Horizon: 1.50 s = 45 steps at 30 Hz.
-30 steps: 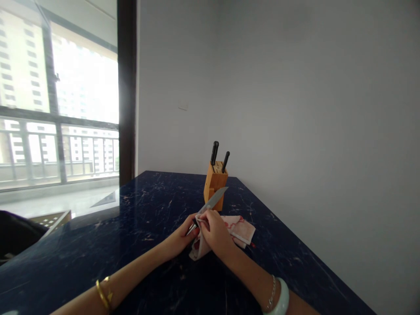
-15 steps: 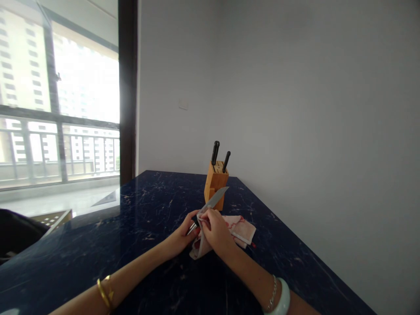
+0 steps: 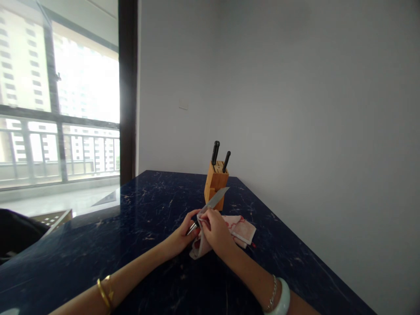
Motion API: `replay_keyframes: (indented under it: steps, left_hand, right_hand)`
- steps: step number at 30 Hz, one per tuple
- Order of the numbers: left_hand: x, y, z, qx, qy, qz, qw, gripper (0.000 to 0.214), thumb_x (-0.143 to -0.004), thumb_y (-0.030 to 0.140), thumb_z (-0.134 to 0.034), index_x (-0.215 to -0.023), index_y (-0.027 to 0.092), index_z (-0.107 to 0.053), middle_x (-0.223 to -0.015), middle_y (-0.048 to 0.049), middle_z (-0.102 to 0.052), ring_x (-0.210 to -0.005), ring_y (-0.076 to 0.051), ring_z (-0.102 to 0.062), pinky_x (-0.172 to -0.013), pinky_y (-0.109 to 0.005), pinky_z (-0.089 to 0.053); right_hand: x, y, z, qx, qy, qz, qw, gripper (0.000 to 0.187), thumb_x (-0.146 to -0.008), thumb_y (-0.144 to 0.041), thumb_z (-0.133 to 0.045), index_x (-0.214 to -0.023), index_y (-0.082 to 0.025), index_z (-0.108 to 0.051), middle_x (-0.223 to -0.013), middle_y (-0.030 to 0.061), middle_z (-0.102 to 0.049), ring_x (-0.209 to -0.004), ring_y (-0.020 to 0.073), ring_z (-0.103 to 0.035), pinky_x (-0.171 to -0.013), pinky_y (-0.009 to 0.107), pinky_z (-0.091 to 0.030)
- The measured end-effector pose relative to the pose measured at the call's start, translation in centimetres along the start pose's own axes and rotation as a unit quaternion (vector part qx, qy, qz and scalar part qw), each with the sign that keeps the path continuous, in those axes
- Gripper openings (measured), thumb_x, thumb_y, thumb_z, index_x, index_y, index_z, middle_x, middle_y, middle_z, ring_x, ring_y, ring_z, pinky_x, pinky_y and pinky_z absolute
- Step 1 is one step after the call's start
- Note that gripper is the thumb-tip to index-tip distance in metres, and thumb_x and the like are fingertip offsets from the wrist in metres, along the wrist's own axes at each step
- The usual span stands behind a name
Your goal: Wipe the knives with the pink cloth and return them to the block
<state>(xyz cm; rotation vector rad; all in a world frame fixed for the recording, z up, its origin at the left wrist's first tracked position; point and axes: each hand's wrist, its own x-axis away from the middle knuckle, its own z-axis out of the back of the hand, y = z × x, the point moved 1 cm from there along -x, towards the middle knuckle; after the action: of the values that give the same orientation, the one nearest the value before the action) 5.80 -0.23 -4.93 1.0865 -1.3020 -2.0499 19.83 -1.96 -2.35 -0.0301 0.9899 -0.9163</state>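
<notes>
My left hand is closed round the dark handle of a kitchen knife, whose steel blade points up and away toward the knife block. My right hand pinches a white cloth with red print against the base of the blade. The rest of the cloth lies on the dark blue marbled countertop to the right of my hands. A wooden knife block stands just behind, with two black handles sticking out of its top.
A grey wall runs along the right side of the countertop and behind the block. A large window with a railing fills the left. A dark object sits at the left edge below the window.
My right hand with the cloth has shifted very slightly along the base of the blade. Knife, left hand and block stay where they were.
</notes>
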Motion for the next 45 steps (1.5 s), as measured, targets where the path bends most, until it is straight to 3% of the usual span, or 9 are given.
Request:
replay_keyframes:
  steps: [9, 14, 17, 32, 37, 45]
  left_hand:
    - [-0.1, -0.1, -0.1, 0.017, 0.002, 0.013, 1.0, 0.057, -0.079, 0.039, -0.043, -0.123, 0.024, -0.011, -0.076, 0.0029, -0.05, -0.059, -0.008, -0.048, -0.055, -0.021, -0.036]
    - [-0.3, -1.7, 0.3, -0.052, 0.014, 0.022, 0.998, 0.037, -0.078, 0.041, -0.042, -0.106, 0.018, -0.036, -0.077, 0.0014, -0.05, -0.066, -0.01, -0.047, -0.061, -0.023, -0.038]
    - [-0.4, -2.1, 0.5, -0.09, 0.016, 0.025, 0.995, 0.031, -0.078, 0.042, -0.041, -0.097, 0.017, -0.043, -0.08, 0.0005, -0.051, -0.073, -0.012, -0.046, -0.068, -0.025, -0.038]
    - [-0.2, -1.4, 0.2, -0.118, 0.022, 0.001, 0.993, 0.03, -0.08, 0.04, -0.039, -0.099, 0.017, -0.042, -0.08, 0.0002, -0.052, -0.076, -0.013, -0.047, -0.071, -0.025, -0.038]
    - [0.0, -0.8, 0.1, -0.116, 0.01, 0.022, 0.993, 0.028, -0.08, 0.039, -0.038, -0.097, 0.018, -0.042, -0.074, 0.0015, -0.052, -0.069, -0.012, -0.048, -0.067, -0.024, -0.039]
    - [0.3, 0.1, 0.0, -0.163, 0.011, 0.034, 0.986, 0.025, -0.08, 0.037, -0.037, -0.096, 0.019, -0.044, -0.081, 0.0014, -0.053, -0.075, -0.012, -0.047, -0.069, -0.022, -0.037]
  right_hand:
    - [0.0, 0.0, 0.0, 0.002, 0.004, 0.002, 1.0, 0.016, -0.07, -0.005, -0.043, -0.076, -0.019, -0.046, -0.079, 0.0016, -0.05, -0.08, 0.0148, -0.046, -0.073, 0.029, -0.037]
    - [0.1, 0.1, 0.0, 0.01, -0.002, 0.002, 1.0, 0.016, -0.071, -0.006, -0.043, -0.076, -0.02, -0.046, -0.078, 0.0012, -0.05, -0.079, 0.0147, -0.046, -0.072, 0.028, -0.037]
    - [0.1, 0.1, -0.1, 0.016, -0.014, -0.003, 1.0, 0.015, -0.07, -0.006, -0.043, -0.073, -0.02, -0.045, -0.076, 0.0008, -0.05, -0.078, 0.0147, -0.046, -0.071, 0.028, -0.038]
    - [0.0, 0.1, -0.2, 0.034, -0.011, 0.0, 0.999, 0.013, -0.07, -0.007, -0.044, -0.071, -0.02, -0.045, -0.075, 0.0011, -0.05, -0.077, 0.0144, -0.046, -0.07, 0.027, -0.037]
    - [-0.3, 0.7, 0.5, 0.041, 0.009, -0.021, 0.999, 0.013, -0.068, -0.007, -0.043, -0.072, -0.02, -0.044, -0.076, 0.0008, -0.049, -0.076, 0.0142, -0.046, -0.069, 0.027, -0.037]
    - [-0.7, 1.9, 1.0, 0.035, 0.033, -0.034, 0.998, 0.013, -0.07, -0.008, -0.04, -0.073, -0.02, -0.044, -0.076, 0.0011, -0.047, -0.075, 0.0146, -0.046, -0.068, 0.028, -0.038]
